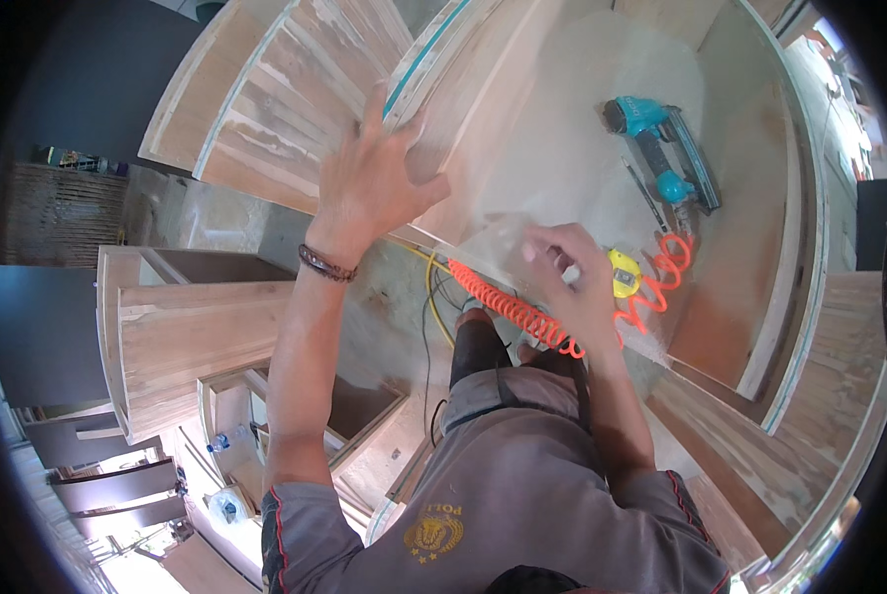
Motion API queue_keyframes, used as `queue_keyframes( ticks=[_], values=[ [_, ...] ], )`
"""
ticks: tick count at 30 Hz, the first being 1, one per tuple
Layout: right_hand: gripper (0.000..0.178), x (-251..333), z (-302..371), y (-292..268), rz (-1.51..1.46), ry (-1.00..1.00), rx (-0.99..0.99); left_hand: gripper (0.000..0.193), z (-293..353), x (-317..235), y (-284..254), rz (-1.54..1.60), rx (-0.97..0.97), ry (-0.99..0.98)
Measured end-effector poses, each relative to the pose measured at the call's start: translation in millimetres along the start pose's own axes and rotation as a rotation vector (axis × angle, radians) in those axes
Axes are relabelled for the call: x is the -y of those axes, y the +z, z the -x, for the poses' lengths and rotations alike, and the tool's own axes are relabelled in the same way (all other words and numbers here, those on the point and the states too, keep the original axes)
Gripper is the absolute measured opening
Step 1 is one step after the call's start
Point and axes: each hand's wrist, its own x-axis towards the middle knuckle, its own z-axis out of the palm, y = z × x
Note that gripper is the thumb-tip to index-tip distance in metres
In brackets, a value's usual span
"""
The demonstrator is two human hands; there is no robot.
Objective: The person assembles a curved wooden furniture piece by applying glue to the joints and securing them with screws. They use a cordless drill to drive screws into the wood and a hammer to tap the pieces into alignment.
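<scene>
My left hand (369, 183) has its fingers spread over the edge of a wooden panel (478, 94) with a teal strip along its rim. It wears a dark braided bracelet (326, 263) at the wrist. My right hand (574, 272) is slightly blurred above the near edge of the pale board inside the cabinet (552, 129). Its fingers are curled together, and what they may hold is not clear. Just beside it lies a yellow tape measure (624, 273). Farther right rests a teal nail gun (661, 148), joined to an orange coiled air hose (508, 309). A dark pencil-like stick (645, 198) lies by the gun.
The hose droops over the cabinet's near edge. Slatted wooden panels (295, 89) stand at the far left, and a wooden cabinet box (201, 332) is on the left. A yellow cable (431, 297) runs on the floor by my legs. Another wooden panel (760, 455) is at the right.
</scene>
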Motion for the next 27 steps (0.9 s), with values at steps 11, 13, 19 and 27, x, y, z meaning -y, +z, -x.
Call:
queue_keyframes(
  ticks=[11, 13, 19, 27],
  values=[
    [0.018, 187.1, 48.7, -35.1, -1.243, -0.638, 0.178, 0.054, -26.4, 14.9, 0.3, -0.112, 0.005, 0.106],
    [0.019, 192.6, 48.5, -20.0, -1.399, -0.788, 0.04, 0.05, -44.1, 18.2, -5.9, -0.011, 0.136, 0.146],
    [0.02, 153.7, 58.3, -53.6, -1.452, -0.643, 0.242, 0.04, -54.2, 4.4, -27.8, -0.075, 0.265, 0.127],
    [0.025, 84.4, 21.4, -54.3, -0.412, -0.186, 0.271, 0.053, -56.4, 5.6, -31.8, -0.031, 0.381, 0.067]
  ],
)
